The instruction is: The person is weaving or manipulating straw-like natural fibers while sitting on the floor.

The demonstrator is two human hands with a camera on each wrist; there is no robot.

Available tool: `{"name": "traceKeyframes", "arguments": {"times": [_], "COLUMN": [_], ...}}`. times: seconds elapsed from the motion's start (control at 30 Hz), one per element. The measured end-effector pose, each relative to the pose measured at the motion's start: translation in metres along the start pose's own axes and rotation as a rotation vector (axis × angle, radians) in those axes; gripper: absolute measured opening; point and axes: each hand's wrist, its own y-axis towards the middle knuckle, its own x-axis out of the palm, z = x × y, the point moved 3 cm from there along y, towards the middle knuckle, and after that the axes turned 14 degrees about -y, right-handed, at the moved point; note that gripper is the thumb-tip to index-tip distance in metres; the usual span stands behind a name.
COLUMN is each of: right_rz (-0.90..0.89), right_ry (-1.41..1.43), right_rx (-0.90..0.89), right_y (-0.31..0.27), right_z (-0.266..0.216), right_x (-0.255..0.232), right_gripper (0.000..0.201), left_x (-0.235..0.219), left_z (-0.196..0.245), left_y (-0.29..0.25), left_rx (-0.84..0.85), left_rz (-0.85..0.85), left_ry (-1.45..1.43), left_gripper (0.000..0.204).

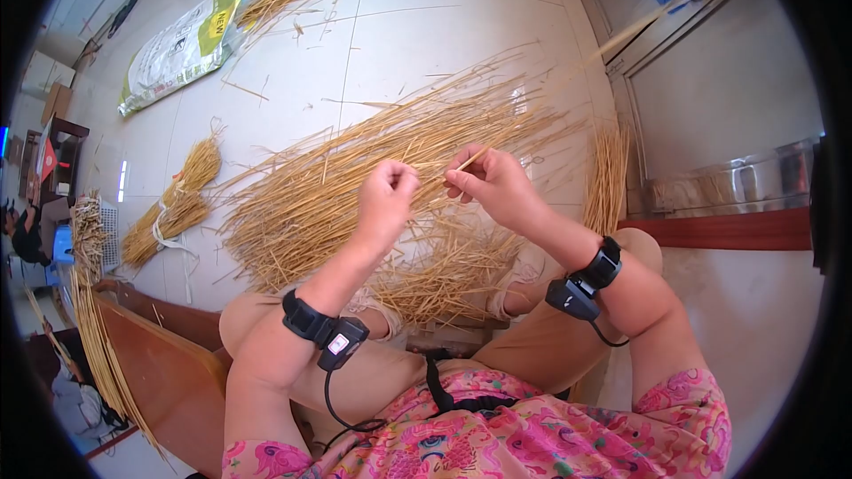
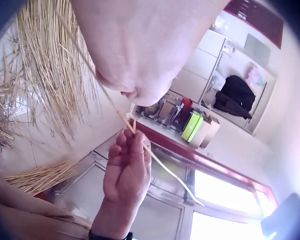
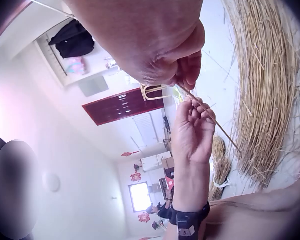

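A single thin straw stalk [image 2: 166,167] runs between my two hands above the big spread of straw [image 1: 311,200] on the floor. My left hand [image 1: 386,204] has its fingers curled, thumb against the forefinger, pinching the stalk; in the right wrist view the stalk [image 3: 224,134] crosses its fingertips and slants on past them. Close beside it, my right hand [image 1: 501,191] pinches the same stalk between thumb and fingers. In the left wrist view the stalk's pale, bent end sticks out beyond the right hand [image 2: 125,172].
Shorter loose straw [image 1: 444,275] lies between the feet. A tied straw bundle [image 1: 182,200] is on the left, with a printed sack [image 1: 182,49] behind it. More straw [image 1: 608,177] leans by the metal door [image 1: 719,80] at right. A wooden panel [image 1: 160,355] stands beside the left knee.
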Motion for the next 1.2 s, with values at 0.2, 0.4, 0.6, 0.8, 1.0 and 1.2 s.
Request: {"name": "traceKeyframes", "arguments": {"times": [0.2, 0.4, 0.6, 0.8, 1.0, 1.2], "right_rz": [-0.076, -0.196, -0.180, -0.132, -0.110, -0.079], "right_ry": [0.003, -0.005, 0.037, 0.064, 0.071, 0.065], "right_rx": [0.005, 0.056, 0.039, 0.048, 0.044, -0.002], "right_y": [0.003, -0.001, -0.001, -0.002, -0.001, 0.001], "right_z": [-0.002, -0.010, -0.004, -0.005, -0.002, -0.003], "right_x": [-0.017, -0.019, -0.013, -0.009, -0.006, -0.008], "right_gripper": [0.009, 0.011, 0.009, 0.007, 0.007, 0.007], "left_x": [-0.027, 0.003, 0.007, 0.009, 0.008, -0.005], "left_z": [0.005, 0.009, 0.015, 0.017, 0.009, 0.007], "left_y": [0.016, -0.010, -0.010, -0.010, -0.009, 0.000], "left_rx": [-0.248, -0.333, -0.290, -0.257, -0.267, -0.135], "left_rz": [-0.147, -0.498, -0.524, -0.472, -0.384, -0.148], "left_ry": [0.012, -0.173, -0.187, -0.178, -0.250, -0.033], "left_gripper": [0.011, 0.018, 0.018, 0.014, 0.013, 0.009]}}
